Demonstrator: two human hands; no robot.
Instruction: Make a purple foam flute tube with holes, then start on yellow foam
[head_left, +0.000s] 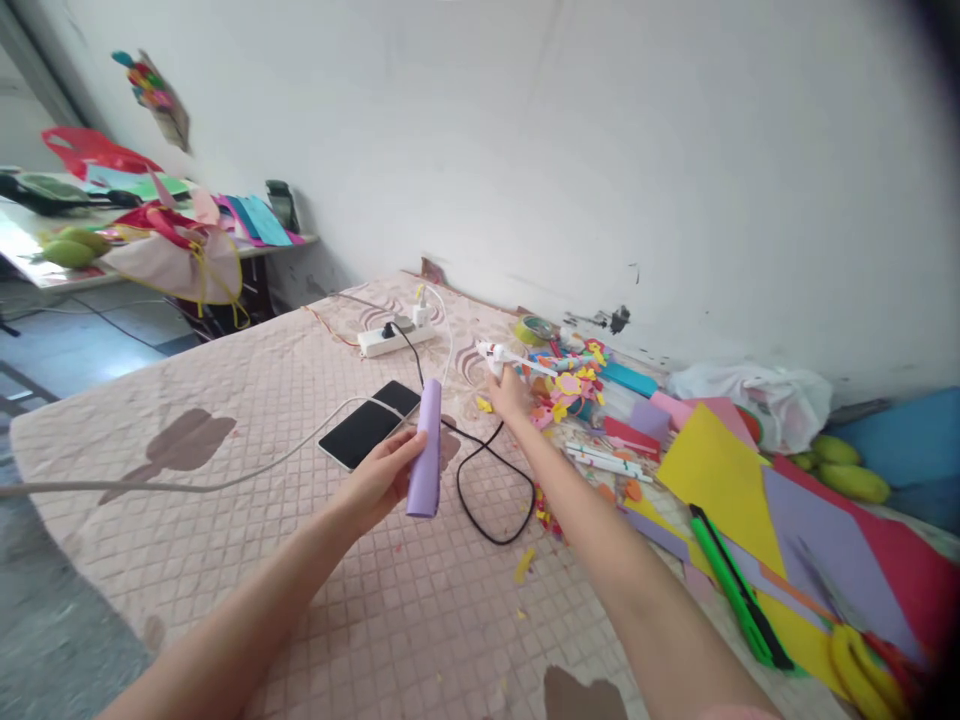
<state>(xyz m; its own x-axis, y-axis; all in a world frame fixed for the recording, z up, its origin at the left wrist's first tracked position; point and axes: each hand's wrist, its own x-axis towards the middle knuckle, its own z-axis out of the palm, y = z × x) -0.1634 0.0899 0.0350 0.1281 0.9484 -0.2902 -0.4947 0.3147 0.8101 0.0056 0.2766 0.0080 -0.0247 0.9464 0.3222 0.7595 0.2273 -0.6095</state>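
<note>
My left hand (388, 470) is closed round a rolled tube of purple craft foam or card (427, 455), held upright above the table. Farther out, my right hand (510, 393) grips a white glue gun (498, 354), its nozzle pointing left. A white glue stick (534, 366) seems to stick out of the gun's back. Behind the purple tube lies a black tablet (367, 425). A black cable (496, 541) loops on the cloth between my arms.
A white power strip (394, 340) with plugs sits at the back. On the right lie coloured sheets (720, 480), a green utility knife (739, 585), yellow-handled scissors (862, 665), markers (611, 460) and foam scraps (574, 388). A grey cable (225, 487) crosses the left side.
</note>
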